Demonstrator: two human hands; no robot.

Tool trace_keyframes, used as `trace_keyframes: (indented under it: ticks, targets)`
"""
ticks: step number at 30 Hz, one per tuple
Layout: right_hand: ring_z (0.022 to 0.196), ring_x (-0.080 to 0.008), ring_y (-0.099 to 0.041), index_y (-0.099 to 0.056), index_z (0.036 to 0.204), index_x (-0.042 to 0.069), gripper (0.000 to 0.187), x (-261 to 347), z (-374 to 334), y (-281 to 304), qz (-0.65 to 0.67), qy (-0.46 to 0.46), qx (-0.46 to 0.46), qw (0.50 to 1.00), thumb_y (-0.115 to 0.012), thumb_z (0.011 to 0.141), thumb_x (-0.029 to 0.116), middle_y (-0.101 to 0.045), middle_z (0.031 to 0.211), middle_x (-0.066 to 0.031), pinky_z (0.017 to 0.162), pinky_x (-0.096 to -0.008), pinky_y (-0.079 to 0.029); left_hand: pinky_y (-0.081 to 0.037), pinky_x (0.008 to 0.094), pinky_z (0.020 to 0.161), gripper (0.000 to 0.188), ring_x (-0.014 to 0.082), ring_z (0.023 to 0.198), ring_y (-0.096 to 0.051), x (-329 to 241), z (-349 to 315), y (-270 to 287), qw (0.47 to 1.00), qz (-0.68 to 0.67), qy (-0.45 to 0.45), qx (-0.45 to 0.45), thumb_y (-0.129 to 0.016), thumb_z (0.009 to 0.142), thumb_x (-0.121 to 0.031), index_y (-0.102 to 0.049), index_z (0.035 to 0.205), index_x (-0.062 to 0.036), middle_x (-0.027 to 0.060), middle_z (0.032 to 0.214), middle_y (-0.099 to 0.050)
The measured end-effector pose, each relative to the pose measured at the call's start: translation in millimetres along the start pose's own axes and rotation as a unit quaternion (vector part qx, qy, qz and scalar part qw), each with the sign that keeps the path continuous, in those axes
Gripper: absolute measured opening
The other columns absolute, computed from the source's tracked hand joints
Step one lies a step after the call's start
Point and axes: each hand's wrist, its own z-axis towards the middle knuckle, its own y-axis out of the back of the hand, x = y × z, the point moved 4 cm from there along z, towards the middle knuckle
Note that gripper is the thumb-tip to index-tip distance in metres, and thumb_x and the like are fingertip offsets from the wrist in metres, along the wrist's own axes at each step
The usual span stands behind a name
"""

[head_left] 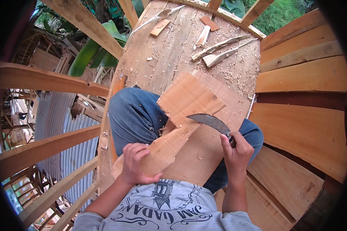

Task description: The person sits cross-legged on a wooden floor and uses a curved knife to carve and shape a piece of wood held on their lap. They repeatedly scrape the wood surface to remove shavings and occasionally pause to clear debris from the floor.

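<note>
A notched piece of wood (189, 96) lies slanted across my lap, broad at the far end and narrower toward me. My left hand (136, 163) grips its near end, the thumb on the right side and the fingers over the left edge. In my right hand (237, 151) is a knife with a curved dark blade (211, 122). Its handle is mostly hidden by my fingers. The blade points left, and its tip is over the wood beside the notch. Beneath lies a wide flat board (204, 154), resting across my legs.
Wood shavings (239, 73) litter the plank floor (173, 50). Farther off lie roughly carved pieces (219, 54), a pale spoon-shaped piece (164, 14) and small offcuts (160, 27). A slatted railing (54, 81) runs along the left. A plank wall (302, 73) stands close on the right.
</note>
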Motion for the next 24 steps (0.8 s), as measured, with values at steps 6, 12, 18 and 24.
trace_keyframes:
  ticks: [6, 12, 18, 24]
  targets:
    - [0.046, -0.0224, -0.051, -0.061, 0.074, 0.003, 0.03, -4.4, -0.9, -6.2, 0.006, 0.009, -0.033, 0.999, -0.077, 0.079, 0.029, -0.052, 0.056, -0.0083, 0.045, -0.0318, -0.038, -0.038, 0.0457, 0.088, 0.079, 0.0291, 0.099, -0.056, 1.8, 0.4, -1.1, 1.0, -0.013, 0.003, -0.009, -0.083, 0.054, -0.042, -0.047, 0.117, -0.0093, 0.0118, 0.111, -0.055]
    - [0.048, -0.0244, -0.052, -0.059, 0.074, 0.002, 0.026, -33.2, 11.8, 7.4, 0.022, -0.082, -0.093, 0.992, -0.073, 0.081, 0.021, -0.052, 0.057, -0.011, 0.046, -0.0316, -0.038, -0.037, 0.0458, 0.088, 0.077, 0.029, 0.099, -0.055, 3.0, -1.4, -0.8, 1.0, -0.013, 0.01, -0.016, -0.082, 0.054, -0.042, -0.049, 0.115, -0.0089, 0.0111, 0.11, -0.055]
    - [0.047, -0.0252, -0.053, -0.058, 0.072, 0.004, 0.027, 13.2, -6.2, -6.2, 0.048, 0.073, 0.076, 0.993, -0.075, 0.08, 0.023, -0.053, 0.057, -0.0122, 0.046, -0.0352, -0.041, -0.037, 0.0474, 0.088, 0.079, 0.0294, 0.097, -0.056, 2.6, 3.8, -1.3, 1.0, -0.012, 0.009, -0.004, -0.082, 0.054, -0.042, -0.048, 0.117, -0.0087, 0.0119, 0.108, -0.055]
    - [0.046, -0.0236, -0.053, -0.059, 0.07, 0.004, 0.031, 1.4, 7.5, -6.8, 0.008, -0.034, 0.03, 0.999, -0.077, 0.078, 0.028, -0.051, 0.055, -0.0096, 0.044, -0.0346, -0.041, -0.037, 0.0475, 0.088, 0.082, 0.0303, 0.095, -0.056, 5.6, 0.4, -1.2, 1.0, -0.013, -0.002, -0.019, -0.083, 0.053, -0.043, -0.046, 0.118, -0.009, 0.0134, 0.108, -0.055]
